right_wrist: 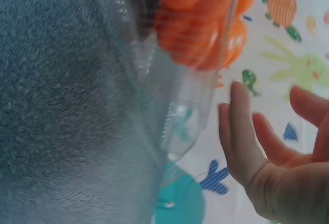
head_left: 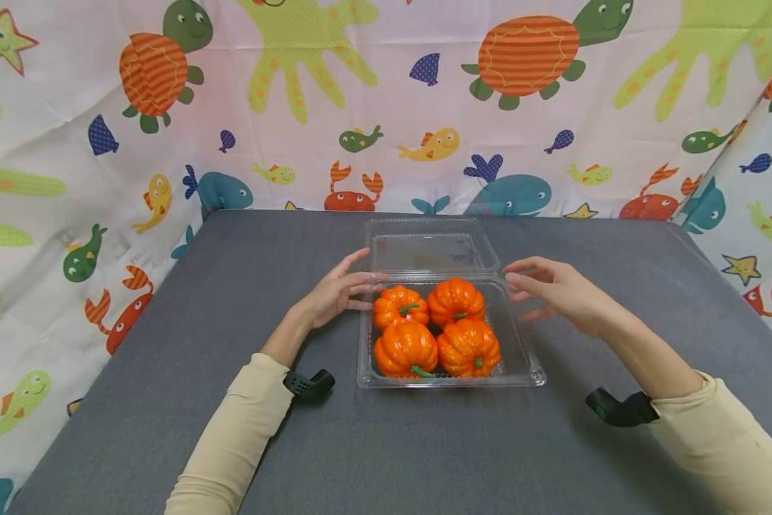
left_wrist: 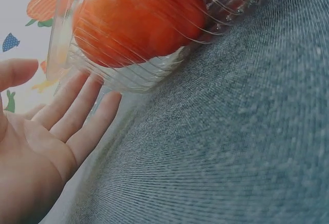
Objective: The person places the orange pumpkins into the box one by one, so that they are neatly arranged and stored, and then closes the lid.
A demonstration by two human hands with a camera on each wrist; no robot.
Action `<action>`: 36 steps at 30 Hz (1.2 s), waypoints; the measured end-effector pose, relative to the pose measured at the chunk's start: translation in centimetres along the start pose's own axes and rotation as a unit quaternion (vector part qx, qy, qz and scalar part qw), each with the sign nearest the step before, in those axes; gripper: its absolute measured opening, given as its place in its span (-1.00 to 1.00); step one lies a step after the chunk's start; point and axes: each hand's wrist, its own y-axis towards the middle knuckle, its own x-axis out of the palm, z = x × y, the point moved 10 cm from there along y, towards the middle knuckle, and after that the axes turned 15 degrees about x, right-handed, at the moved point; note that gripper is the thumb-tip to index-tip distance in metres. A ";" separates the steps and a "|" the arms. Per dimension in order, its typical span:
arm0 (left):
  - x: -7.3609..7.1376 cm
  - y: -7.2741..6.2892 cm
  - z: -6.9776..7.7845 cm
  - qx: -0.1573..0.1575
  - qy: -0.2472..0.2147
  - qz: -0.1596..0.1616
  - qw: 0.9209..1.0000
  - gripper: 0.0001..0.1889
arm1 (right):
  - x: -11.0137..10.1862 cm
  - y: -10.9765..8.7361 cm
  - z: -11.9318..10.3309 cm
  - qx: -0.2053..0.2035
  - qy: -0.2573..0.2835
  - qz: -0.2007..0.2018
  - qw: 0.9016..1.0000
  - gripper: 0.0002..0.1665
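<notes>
A clear plastic clamshell box (head_left: 526, 357) lies on the table with its lid (head_left: 431, 247) folded back flat behind it. Inside sit several small orange pumpkins (head_left: 406, 349) with green stems, grouped two by two. My left hand (head_left: 335, 292) is at the box's left side, fingers extended, fingertips right at the rim near the hinge. In the left wrist view its fingers (left_wrist: 85, 131) are spread just below the ribbed wall. My right hand (head_left: 562, 290) hovers off the box's right side, fingers loosely bent and holding nothing; the right wrist view shows a gap between its fingertips and the wall.
A grey cloth-covered table (head_left: 424, 450) carries the box. Behind it and along both sides hangs a white curtain (head_left: 398, 100) printed with sea animals. Black wrist cameras (head_left: 308, 384) are strapped over the pale yellow sleeves (head_left: 234, 429).
</notes>
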 end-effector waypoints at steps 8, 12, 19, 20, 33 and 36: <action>-0.9 -0.1 -0.4 -0.018 -0.004 0.039 0.999 -0.31 | -2.2 2.9 2.4 0.048 0.198 -0.011 0.979 -0.30; -1.5 -0.1 -0.6 -0.031 0.012 0.057 0.998 -0.35 | -2.6 4.1 3.3 0.053 0.294 -0.024 0.954 -0.58; -1.2 -0.4 -0.4 -0.065 0.046 0.031 0.996 -0.36 | -1.6 6.1 4.7 0.067 0.275 -0.049 0.958 -0.33; -1.1 -0.4 -0.3 -0.069 0.047 0.026 0.996 -0.35 | -1.3 6.3 4.8 0.067 0.267 -0.052 0.960 -0.27; -1.0 -0.2 0.6 -0.059 0.032 0.032 0.997 -0.31 | 0.0 7.0 5.0 0.043 0.181 -0.117 0.976 -0.28; -0.8 -0.2 0.5 -0.060 0.024 0.035 0.997 -0.30 | 0.0 6.9 5.0 0.032 0.159 -0.121 0.979 -0.26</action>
